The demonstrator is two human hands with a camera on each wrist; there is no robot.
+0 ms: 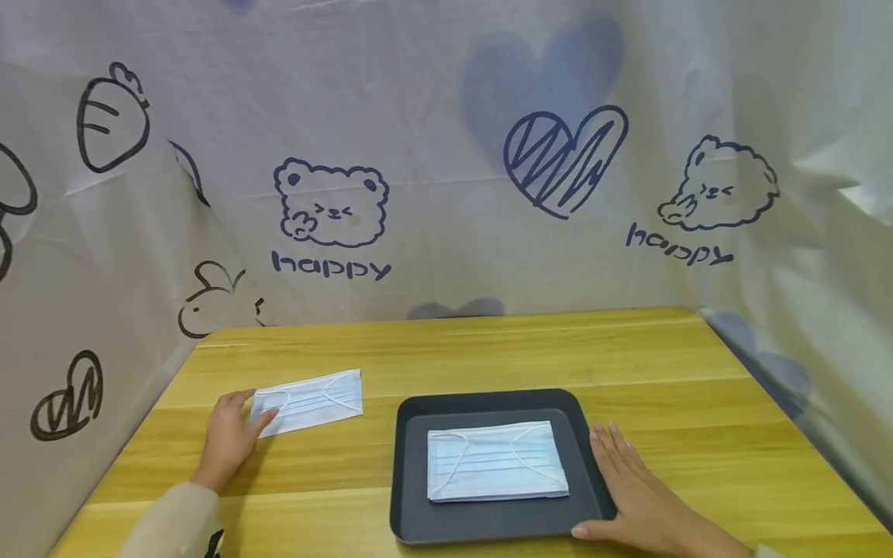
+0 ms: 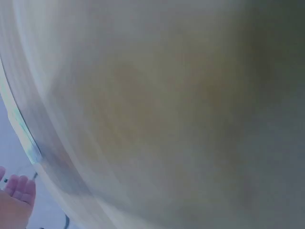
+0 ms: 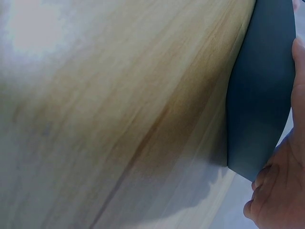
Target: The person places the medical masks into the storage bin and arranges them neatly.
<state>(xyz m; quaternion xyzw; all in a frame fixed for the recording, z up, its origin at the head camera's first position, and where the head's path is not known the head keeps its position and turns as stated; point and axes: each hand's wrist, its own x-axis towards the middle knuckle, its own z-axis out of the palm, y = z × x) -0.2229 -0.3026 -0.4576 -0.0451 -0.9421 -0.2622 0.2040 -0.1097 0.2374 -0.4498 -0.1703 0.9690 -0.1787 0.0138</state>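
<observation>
A light blue face mask (image 1: 310,401) with white ear loops lies on the table at the left. My left hand (image 1: 230,436) is at its left end, the thumb over the near part and the fingers by the far corner. In the left wrist view, the fingers (image 2: 25,188) look loosely extended near the mask's edge. More face masks (image 1: 495,463) lie neatly stacked inside a dark grey tray (image 1: 412,465). My right hand (image 1: 638,496) rests along the tray's right side, fingers straight against the rim and thumb at the near right corner.
The wooden table (image 1: 314,511) carries the tray at its front middle. A pale cloth (image 1: 432,139) with printed hearts, bears and "happy" lettering hangs behind the table and along both sides.
</observation>
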